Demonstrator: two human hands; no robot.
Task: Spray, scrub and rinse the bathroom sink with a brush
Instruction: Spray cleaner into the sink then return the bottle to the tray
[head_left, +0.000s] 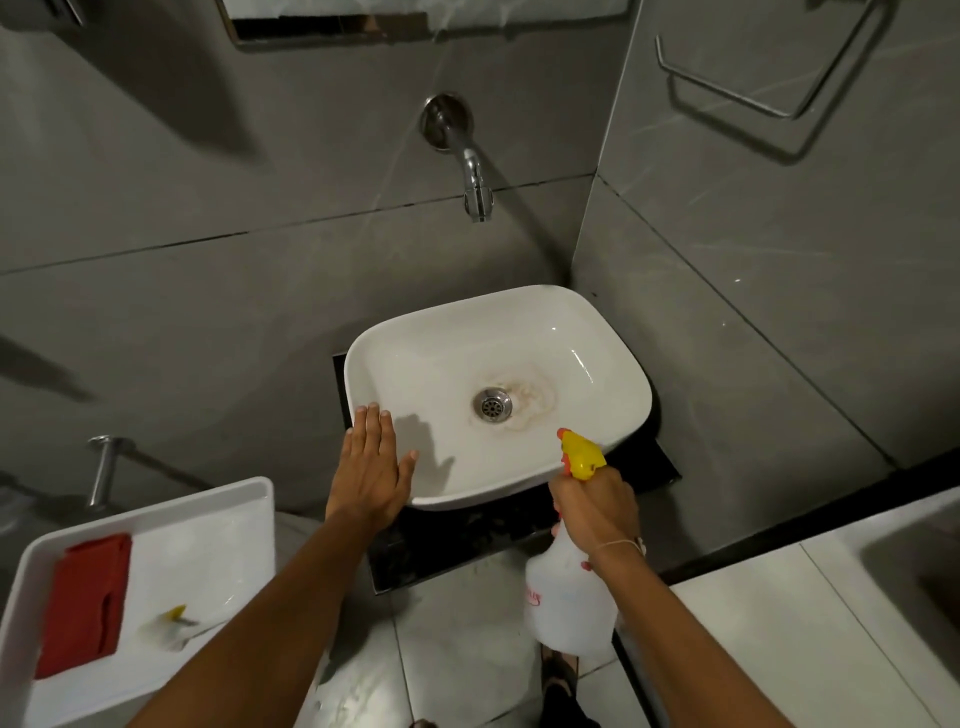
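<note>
A glossy white ceramic basin (597, 343), rectangular with rounded corners, sits on a dark speckled stone slab (447, 545) against grey marble-look wall tiles. Its smooth bowl carries a brownish stain ring around the perforated round steel drain (492, 402) at the centre. A curved chrome wall spout (475, 176) hangs above the basin's far edge. The left hand (371, 467) lies flat and released, fingers spread, palm down on the basin's near-left rim, grasping nothing. The right hand (597, 506) is clenched around the neck of a translucent white plastic spray bottle (569, 608) with a yellow and orange trigger head, whose nozzle reaches over the basin's near-right rim and points into the bowl. To the left, a white rectangular plastic tray (208, 525) holds a folded red cloth (88, 605) near its left edge and 1 small pale brush-like item with a yellow tip (169, 626), too blurred to identify surely.
</note>
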